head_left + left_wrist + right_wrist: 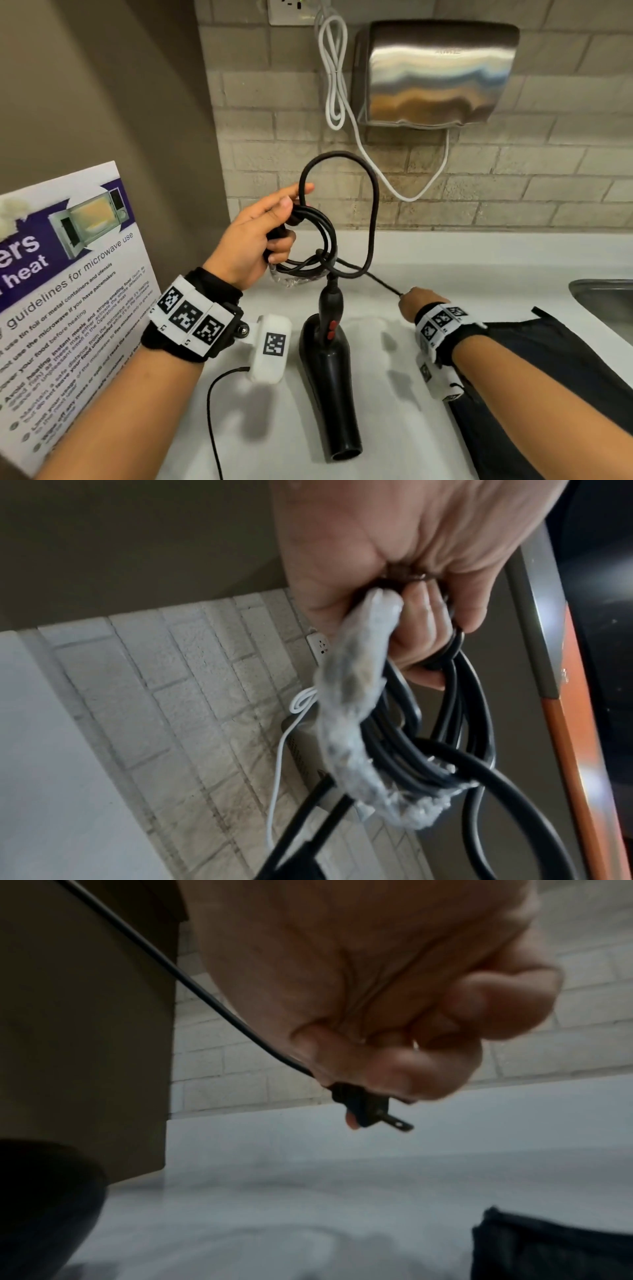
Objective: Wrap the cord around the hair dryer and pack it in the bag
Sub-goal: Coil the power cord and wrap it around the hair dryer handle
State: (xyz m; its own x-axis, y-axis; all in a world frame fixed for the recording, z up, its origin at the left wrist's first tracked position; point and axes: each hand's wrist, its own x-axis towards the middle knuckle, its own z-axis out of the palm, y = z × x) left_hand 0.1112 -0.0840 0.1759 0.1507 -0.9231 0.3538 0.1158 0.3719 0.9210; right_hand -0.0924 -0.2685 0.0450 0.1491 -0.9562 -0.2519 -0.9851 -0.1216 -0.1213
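Observation:
A black hair dryer [329, 353] lies on the white counter [394, 394], nozzle toward me, red switches on its handle. Its black cord [373, 212] rises in a tall loop behind the handle. My left hand [263, 233] grips a coiled bundle of the cord [445, 739], which carries a crinkled clear plastic wrap [356, 718]. My right hand [416, 301] is closed round the cord's plug [366, 1107], whose prongs stick out below the fingers, and the cord [164, 958] runs taut to the bundle. A dark bag [548, 377] lies flat under my right forearm.
A steel hand dryer [435, 72] with a white cable [334, 75] hangs on the brick wall behind. A microwave guidelines poster [68, 284] leans at the left. A steel sink edge [603, 298] shows at the right. A thin black wire [212, 411] trails from my left wrist camera.

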